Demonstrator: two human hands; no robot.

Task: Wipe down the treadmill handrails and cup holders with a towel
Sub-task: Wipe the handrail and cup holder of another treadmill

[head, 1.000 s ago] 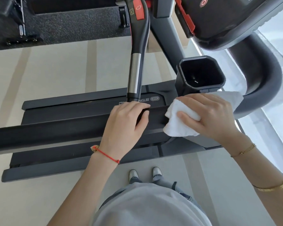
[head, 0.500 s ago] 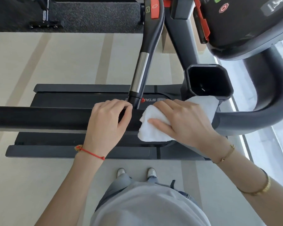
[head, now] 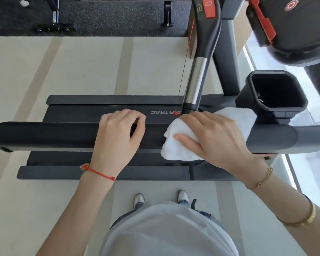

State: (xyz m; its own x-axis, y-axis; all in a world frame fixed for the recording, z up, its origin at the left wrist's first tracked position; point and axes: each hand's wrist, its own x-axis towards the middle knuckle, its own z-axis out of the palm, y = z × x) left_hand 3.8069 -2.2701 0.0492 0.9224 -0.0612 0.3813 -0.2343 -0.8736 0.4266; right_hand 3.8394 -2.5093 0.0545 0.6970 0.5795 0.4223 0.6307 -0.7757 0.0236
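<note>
Now the right hand [head: 214,137] presses one white towel [head: 179,150] around the black handrail [head: 44,135], fingers curled over it, beside one cup holder [head: 273,89]. Left hand [head: 118,133] grips the rail just beside; the rail's left end stays bare.

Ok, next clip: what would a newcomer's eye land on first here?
The white towel, bright against the black handrail across mid-frame, with the right hand pressing it down. Just left of it, the left hand grips the same rail. Right of the towel, beyond the rail, the square black cup holder gapes open.
</note>
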